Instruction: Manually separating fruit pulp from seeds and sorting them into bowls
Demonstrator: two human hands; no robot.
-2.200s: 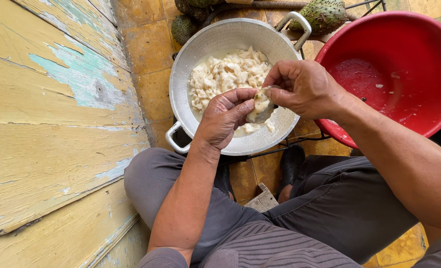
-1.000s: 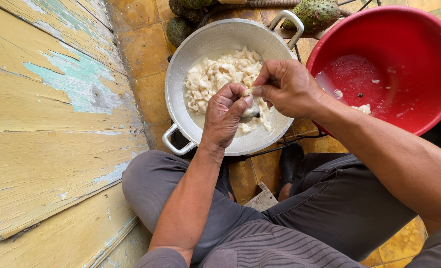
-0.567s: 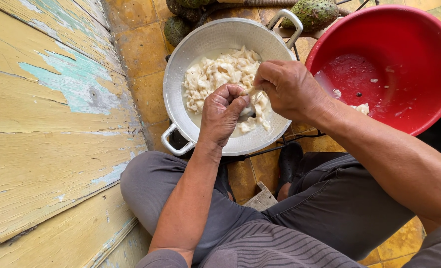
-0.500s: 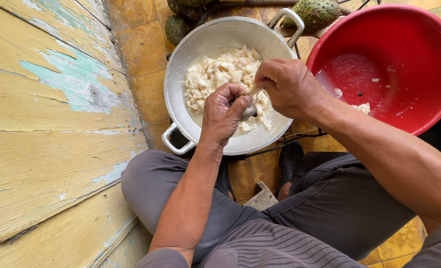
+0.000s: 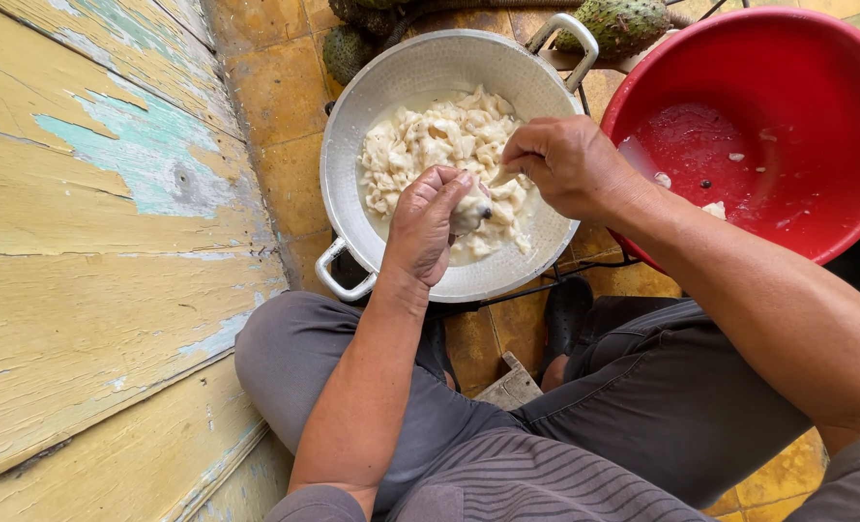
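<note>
A round metal pan (image 5: 420,72) with two handles sits on the tiled floor and holds a heap of white fruit pulp (image 5: 430,140) in pale juice. My left hand (image 5: 425,227) hovers over the pan's near side, closed around a piece of white pulp (image 5: 468,215) with a dark seed showing at its tip. My right hand (image 5: 565,164) is just to the right of it, fingers pinched at the same piece. Both forearms reach out over my grey-trousered knees.
A big red plastic basin (image 5: 816,135) with a few pulp scraps and seeds stands right of the pan. Green spiky fruits (image 5: 623,24) lie behind the pan. A yellow wooden wall with peeling paint (image 5: 91,242) runs along the left. The floor is ochre tile.
My left hand has closed tighter around the pulp piece and a dark seed now shows at its tip. My right hand stays pinched beside it. The view shifted slightly.
</note>
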